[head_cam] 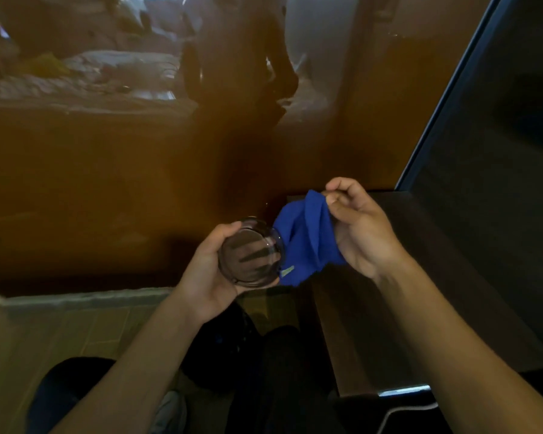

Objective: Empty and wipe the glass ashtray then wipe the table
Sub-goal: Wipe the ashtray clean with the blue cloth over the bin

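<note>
- Left hand [206, 267] grips the glass ashtray [251, 252] from below and behind, thumb curled over its upper left rim; the fingers show as dark bars through the smoky glass.
- Ashtray is held in the air, tilted on edge with one round face toward the camera, left of the table [427, 277] and not resting on it. Whether anything lies inside cannot be told.
- Right hand [361, 230] pinches a bunched blue cloth [304, 236] between thumb and curled fingers; the rest of the cloth hangs down over the palm.
- Cloth's left fold touches the ashtray's right rim and hides that edge. A small green tag [287, 271] shows near the cloth's lower corner.
- Table is a dark slab at right; the right hand and forearm cover much of its near side.
- Behind both hands stands a glossy amber panel [107, 183], carrying blurred reflections higher up.
- Dark pane with a pale frame [452, 89] rises at far right.
- Tiled floor [76, 327] lies lower left; dark trousers [279, 377] and a pale shoe [170, 411] sit below the arms.
- White cable [402, 410] curves at bottom right.
</note>
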The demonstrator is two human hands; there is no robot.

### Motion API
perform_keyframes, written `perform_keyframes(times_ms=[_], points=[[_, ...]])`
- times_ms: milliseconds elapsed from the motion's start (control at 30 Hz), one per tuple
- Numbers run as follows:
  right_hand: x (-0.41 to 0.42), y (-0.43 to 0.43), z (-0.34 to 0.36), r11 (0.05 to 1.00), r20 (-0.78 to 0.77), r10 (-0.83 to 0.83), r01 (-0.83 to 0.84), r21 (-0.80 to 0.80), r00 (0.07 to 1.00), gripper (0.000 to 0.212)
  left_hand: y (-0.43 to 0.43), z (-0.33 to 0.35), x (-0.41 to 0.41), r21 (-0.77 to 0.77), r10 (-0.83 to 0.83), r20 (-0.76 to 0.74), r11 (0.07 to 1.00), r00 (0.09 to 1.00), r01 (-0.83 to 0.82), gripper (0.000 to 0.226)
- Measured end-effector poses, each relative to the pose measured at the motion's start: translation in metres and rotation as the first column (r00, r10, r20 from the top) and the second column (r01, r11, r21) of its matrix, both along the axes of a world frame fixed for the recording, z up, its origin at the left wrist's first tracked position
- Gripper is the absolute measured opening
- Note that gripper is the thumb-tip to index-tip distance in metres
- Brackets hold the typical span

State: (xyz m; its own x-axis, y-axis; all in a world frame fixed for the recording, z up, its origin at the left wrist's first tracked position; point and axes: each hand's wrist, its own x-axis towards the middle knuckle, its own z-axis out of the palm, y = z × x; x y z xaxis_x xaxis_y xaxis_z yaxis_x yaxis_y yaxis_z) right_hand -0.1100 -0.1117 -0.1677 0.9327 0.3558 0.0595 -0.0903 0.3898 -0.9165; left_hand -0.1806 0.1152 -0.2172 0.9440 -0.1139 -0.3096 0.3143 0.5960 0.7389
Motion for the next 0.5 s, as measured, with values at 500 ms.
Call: perform_keyframes(times_ms=[500], points=[[-0.017,0.056,-0.026,0.997,-0.070,0.078,-0.079,-0.006,0.994,0.019,0.032,-0.020,-0.023,-0.019,0.017,0.053,1.000,0.998,-0.016,0.046]])
